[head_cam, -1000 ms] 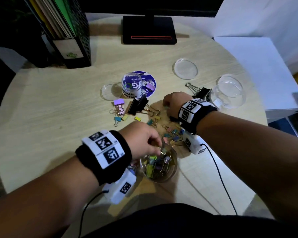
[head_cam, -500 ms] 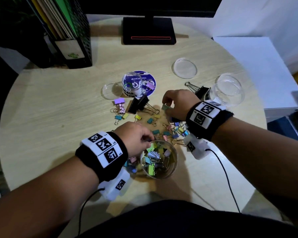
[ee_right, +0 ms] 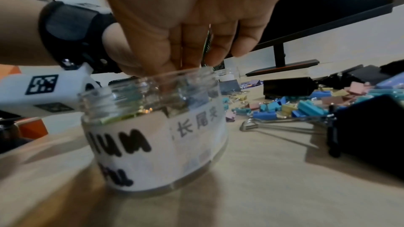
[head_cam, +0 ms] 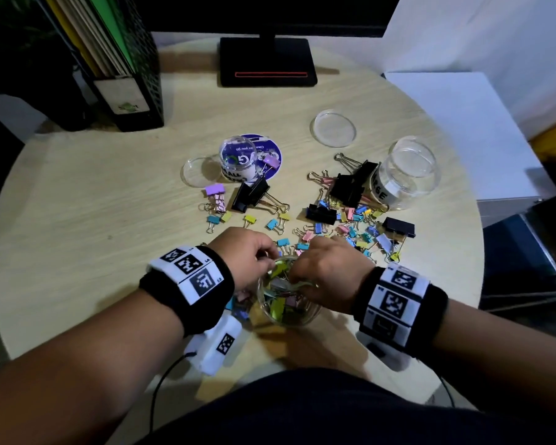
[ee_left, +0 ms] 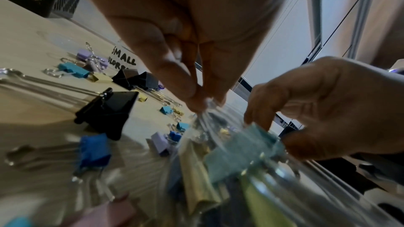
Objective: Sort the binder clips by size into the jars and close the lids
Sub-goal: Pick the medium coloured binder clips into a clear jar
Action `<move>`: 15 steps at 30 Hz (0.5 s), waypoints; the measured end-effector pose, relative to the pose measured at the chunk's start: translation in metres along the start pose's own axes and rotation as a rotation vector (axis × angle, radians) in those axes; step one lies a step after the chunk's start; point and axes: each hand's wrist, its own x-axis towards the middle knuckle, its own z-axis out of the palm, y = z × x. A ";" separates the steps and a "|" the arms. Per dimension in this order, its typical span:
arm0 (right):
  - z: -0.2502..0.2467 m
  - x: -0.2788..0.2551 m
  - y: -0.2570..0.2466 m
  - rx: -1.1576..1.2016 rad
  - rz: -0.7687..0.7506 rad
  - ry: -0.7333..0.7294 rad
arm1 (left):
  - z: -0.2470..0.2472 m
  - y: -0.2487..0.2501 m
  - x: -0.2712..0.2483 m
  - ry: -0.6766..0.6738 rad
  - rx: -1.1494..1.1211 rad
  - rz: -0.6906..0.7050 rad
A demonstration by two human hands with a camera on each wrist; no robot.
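Both hands meet over the mouth of the near jar (head_cam: pixel 286 303), which stands at the table (head_cam: pixel 77 220) edge closest to the person and is partly filled with coloured clips. The right hand (head_cam: pixel 329 274) pinches a teal clip (ee_left: pixel 244 146) just above the rim; the left hand (head_cam: pixel 244 255) has its fingertips pressed together at the rim, though whether they grasp a clip I cannot tell. To do this drop well, each hand should let go only once its fingers are inside the rim, so nothing bounces out. Loose clips (head_cam: pixel 350 226) lie beyond, near the 2 other open jars, the small jar (head_cam: pixel 238 159) and the large jar (head_cam: pixel 408 175).
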 end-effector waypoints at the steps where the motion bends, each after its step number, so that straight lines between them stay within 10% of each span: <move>1: 0.000 0.002 0.002 0.007 -0.003 0.003 | 0.001 0.000 0.002 0.005 0.002 0.003; 9: -0.011 0.007 0.022 0.140 0.147 0.255 | -0.019 -0.013 0.015 0.119 0.016 0.003; 15: -0.014 0.025 0.054 0.005 0.483 -0.036 | -0.062 -0.054 0.058 0.223 0.243 -0.175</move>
